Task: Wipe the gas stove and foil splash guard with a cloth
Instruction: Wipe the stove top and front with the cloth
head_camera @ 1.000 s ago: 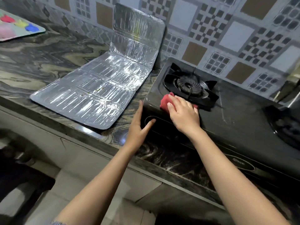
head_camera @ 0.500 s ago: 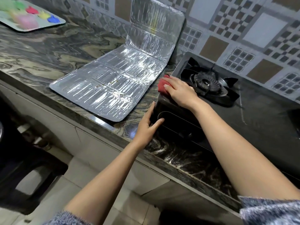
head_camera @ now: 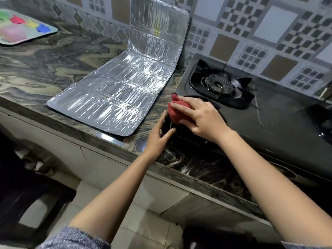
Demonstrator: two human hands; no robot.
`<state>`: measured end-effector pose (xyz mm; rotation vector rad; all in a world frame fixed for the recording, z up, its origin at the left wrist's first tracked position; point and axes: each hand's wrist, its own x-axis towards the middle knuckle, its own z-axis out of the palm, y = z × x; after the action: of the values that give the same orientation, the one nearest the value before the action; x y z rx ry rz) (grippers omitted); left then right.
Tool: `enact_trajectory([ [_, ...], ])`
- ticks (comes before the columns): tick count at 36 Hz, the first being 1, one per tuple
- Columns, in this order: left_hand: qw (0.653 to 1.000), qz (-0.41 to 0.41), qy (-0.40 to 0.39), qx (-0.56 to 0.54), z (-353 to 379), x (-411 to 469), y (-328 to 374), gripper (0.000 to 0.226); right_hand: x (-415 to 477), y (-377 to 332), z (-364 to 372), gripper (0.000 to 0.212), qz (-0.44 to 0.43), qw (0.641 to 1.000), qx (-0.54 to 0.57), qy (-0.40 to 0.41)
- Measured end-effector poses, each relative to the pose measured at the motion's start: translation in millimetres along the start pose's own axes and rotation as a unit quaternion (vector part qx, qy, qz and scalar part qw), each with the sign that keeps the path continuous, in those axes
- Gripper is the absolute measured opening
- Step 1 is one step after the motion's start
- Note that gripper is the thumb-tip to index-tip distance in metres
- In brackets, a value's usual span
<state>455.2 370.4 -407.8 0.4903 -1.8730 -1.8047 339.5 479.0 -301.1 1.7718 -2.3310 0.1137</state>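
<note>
Right hand (head_camera: 203, 119) lies palm down on a red cloth (head_camera: 177, 114), fingers fairly straight & a little spread, pressing it onto the near left corner of the black gas stove (head_camera: 269, 126). Part of the cloth sticks out past the fingertips to the left, w/ a bit hanging over the stove's edge.

Left hand (head_camera: 159, 139) is at that same corner from the left: fingers straight along the stove's left side, thumb spread wide onto the front face. It's holding nothing, just set against the stove.

Stove sits on a marbled counter (head_camera: 53, 69), far side near the tiled wall (head_camera: 269, 33). Its left burner (head_camera: 220, 85) is just beyond the right hand, not touched. A 2nd burner (head_camera: 323, 121) shows partly at the right edge of view.

Foil splash guard (head_camera: 116, 94) is left of the stove, close to the left hand but not touching it. Its near panels lie flat on the counter, reaching approx. to the counter's near edge. The far panel stands up against the wall. A few small brown specks show on the flat part.

Far left on the counter: a pale tray (head_camera: 52, 31) w/ coloured blobs on it, too blurred to tell what they are. Grey knit sleeve (head_camera: 75, 238) at the bottom left.
</note>
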Motion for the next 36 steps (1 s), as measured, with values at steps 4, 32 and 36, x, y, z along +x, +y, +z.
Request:
enact_trajectory([
  [4,1.0,-0.003,-0.001,-0.016,0.3,-1.5,2.4,0.066,-29.3,6.8,0.6,0.055,0.038,0.999,-0.029,0.023],
  [32,1.0,0.007,0.022,0.016,9.6,-0.6,-6.5,0.064,-215.7,64.9,-18.6,0.055,0.351,0.921,0.084,0.145],
  [36,0.999,0.014,0.029,0.02,12.6,-1.5,-6.0,0.064,-238.9,70.4,-16.6,0.051,0.393,0.887,0.116,0.212],
])
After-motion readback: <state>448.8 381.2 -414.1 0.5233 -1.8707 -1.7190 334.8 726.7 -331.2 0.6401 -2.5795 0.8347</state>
